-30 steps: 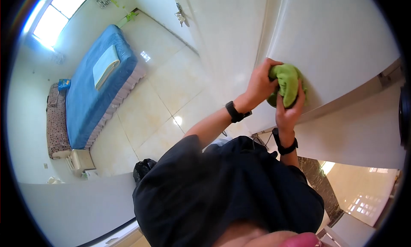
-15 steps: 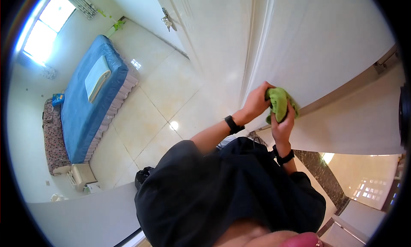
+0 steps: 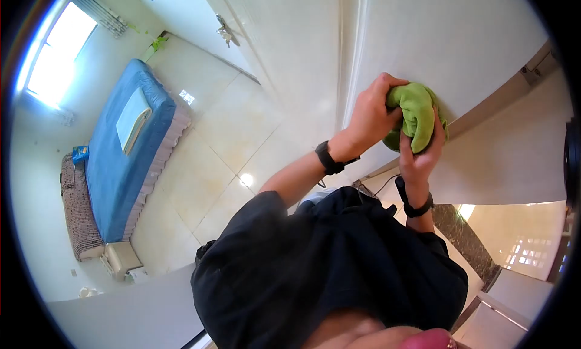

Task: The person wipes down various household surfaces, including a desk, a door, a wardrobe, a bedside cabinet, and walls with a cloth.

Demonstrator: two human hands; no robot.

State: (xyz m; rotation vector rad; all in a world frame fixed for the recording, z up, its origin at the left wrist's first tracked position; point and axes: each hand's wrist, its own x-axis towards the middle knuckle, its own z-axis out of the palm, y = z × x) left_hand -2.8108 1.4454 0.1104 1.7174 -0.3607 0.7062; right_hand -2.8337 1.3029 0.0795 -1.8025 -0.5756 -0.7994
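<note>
A bunched green cloth [image 3: 417,114] is between my two hands, close to the face of a white door [image 3: 417,34]. My left hand [image 3: 376,111] grips its left side, thumb and fingers closed on the fabric. From below and to the right, my right hand [image 3: 422,158] is wrapped round the lower folds. Some fingertips are hidden behind the cloth. Whether the cloth touches the door surface is hard to make out. Black bands circle both wrists.
A metal handle with keys [image 3: 225,31] sticks out from the door's far side. Beyond the tiled floor [image 3: 224,149] stands a bed with a blue cover [image 3: 121,167]. Hinge hardware [image 3: 535,64] shows at upper right, and a dark stone threshold strip [image 3: 463,237] lies at lower right.
Both hands and the green cloth have moved up and slightly right along the door. The cloth stays gripped by both, and the camera view has shifted a little.
</note>
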